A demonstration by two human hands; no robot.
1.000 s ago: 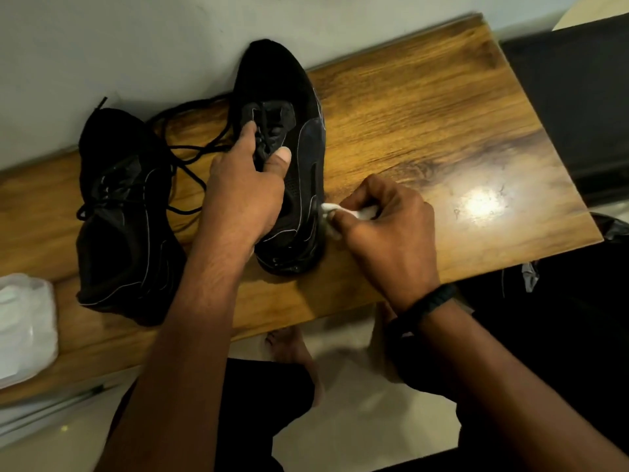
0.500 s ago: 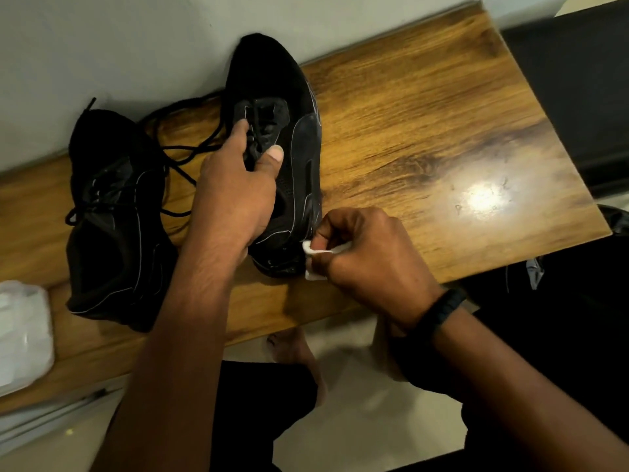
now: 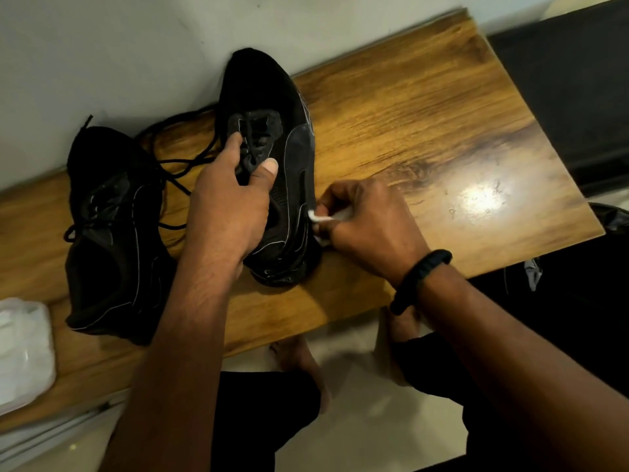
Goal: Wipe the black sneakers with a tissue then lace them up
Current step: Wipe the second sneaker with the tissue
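- Bare feet (image 3: 299, 364): seen on the pale floor below the near edge of the wooden bench (image 3: 425, 137).
- White packet (image 3: 23, 352): laid at the bench's near left end; its contents cannot be made out.
- Black wristband (image 3: 420, 279): worn on the right wrist, above the bench's near edge.
- Right hand (image 3: 369, 229): held over the middle of the bench, fingers curled; a white tissue (image 3: 321, 219) is pinched in the fingertips.
- Tissue: crumpled and pressed against the right flank of the held sneaker (image 3: 269, 93), low down, in its heel half.
- Left hand (image 3: 226, 209): closed round the tongue and lace area of the held sneaker, with the thumb laid on top.
- Held sneaker: black with thin pale piping, stood on the middle of the bench, heel towards the near edge, toe at the far edge.
- Second sneaker (image 3: 112, 240): black, set on the bench's left part, apart from the held one, toe towards the far edge.
- Laces (image 3: 177, 161): black and loose, strewn on the bench top between the two sneakers.
- Wall (image 3: 102, 46): pale, met by the bench's far edge.
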